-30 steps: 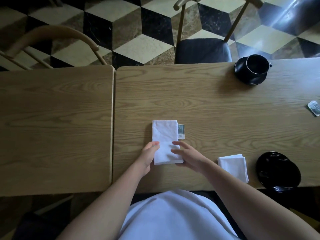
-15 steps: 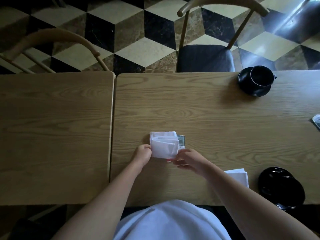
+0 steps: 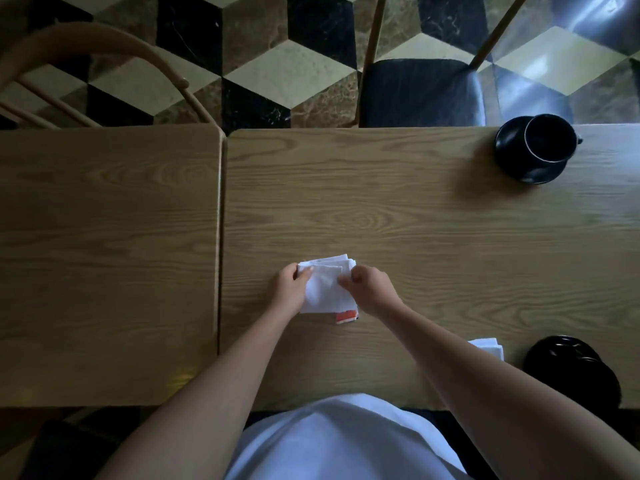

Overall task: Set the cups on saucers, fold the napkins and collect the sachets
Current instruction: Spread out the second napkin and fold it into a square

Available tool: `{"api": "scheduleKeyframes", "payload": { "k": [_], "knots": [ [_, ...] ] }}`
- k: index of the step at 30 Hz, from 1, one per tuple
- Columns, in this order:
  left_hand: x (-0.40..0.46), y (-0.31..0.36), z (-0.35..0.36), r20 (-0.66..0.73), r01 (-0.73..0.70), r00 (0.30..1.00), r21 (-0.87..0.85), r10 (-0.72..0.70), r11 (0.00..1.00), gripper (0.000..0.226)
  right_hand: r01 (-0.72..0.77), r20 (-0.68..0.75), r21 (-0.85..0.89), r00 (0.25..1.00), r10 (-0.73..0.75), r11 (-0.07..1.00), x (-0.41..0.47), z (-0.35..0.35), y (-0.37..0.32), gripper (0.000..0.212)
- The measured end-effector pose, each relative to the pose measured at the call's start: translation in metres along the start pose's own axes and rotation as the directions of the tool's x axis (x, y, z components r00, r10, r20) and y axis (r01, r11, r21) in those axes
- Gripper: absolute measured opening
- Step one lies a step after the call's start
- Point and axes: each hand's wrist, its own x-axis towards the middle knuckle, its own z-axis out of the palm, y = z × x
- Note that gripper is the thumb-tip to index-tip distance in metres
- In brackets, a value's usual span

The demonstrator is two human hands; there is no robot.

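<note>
A white napkin [image 3: 325,289] lies folded in half near the table's front middle. My left hand [image 3: 289,289] pinches its left edge and my right hand [image 3: 369,289] pinches its right edge. An orange-and-white sachet [image 3: 346,317] pokes out from under the napkin's near right corner. A second folded napkin [image 3: 490,348] lies at the front right, partly behind my right forearm. A black cup [image 3: 549,138] stands on a black saucer [image 3: 512,161] at the far right. More black crockery [image 3: 571,368] sits at the front right edge; its exact make-up is too dark to tell.
Two wooden tables [image 3: 104,254] stand side by side with a narrow gap [image 3: 221,237] between them. A dark-cushioned chair [image 3: 419,91] stands behind the right table and a curved wooden chair [image 3: 104,60] behind the left one.
The long napkin has been folded over from its near end into a shorter stack. Both hands moved up to its sides. An orange sachet now shows at the napkin's near corner.
</note>
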Motion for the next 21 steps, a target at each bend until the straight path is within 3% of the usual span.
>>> {"api": "scheduleKeyframes", "payload": {
  "k": [4,8,10,12,14,16,18,21],
  "knots": [
    [0.008,0.005,0.003,-0.05,0.063,0.997,0.069,-0.06,0.996,0.031,-0.072,0.048,-0.004,0.996,0.072,0.997,0.007,-0.001,-0.003,0.032],
    [0.01,0.014,0.006,-0.082,0.104,0.992,0.165,-0.092,0.981,0.027,-0.088,0.057,-0.085,0.994,0.093,0.992,0.008,-0.001,-0.008,0.036],
    [0.006,0.015,0.006,-0.169,0.006,0.985,0.183,0.025,0.983,0.025,-0.057,-0.005,-0.135,0.998,0.057,0.989,0.006,-0.002,-0.011,0.029],
    [0.0,0.013,0.001,-0.216,-0.164,0.948,0.303,0.235,0.939,0.023,0.036,-0.113,-0.185,0.992,-0.057,0.982,0.002,-0.004,-0.013,0.026],
    [-0.003,0.007,-0.006,-0.097,-0.353,0.894,0.451,0.438,0.82,0.019,0.193,-0.125,-0.286,0.964,-0.236,0.939,-0.002,-0.005,-0.015,0.031],
    [-0.005,0.003,-0.012,0.166,-0.532,0.827,0.54,0.537,0.653,0.018,0.337,-0.007,-0.439,0.926,-0.378,0.833,-0.005,-0.003,-0.019,0.034],
    [-0.007,0.005,-0.012,0.386,-0.622,0.779,0.576,0.495,0.53,0.019,0.41,0.131,-0.554,0.903,-0.41,0.725,-0.006,0.001,-0.023,0.039],
    [-0.003,0.016,-0.008,0.53,-0.599,0.799,0.668,0.284,0.442,0.031,0.415,0.242,-0.626,0.908,-0.341,0.66,-0.001,0.003,-0.028,0.05]
  ]
}}
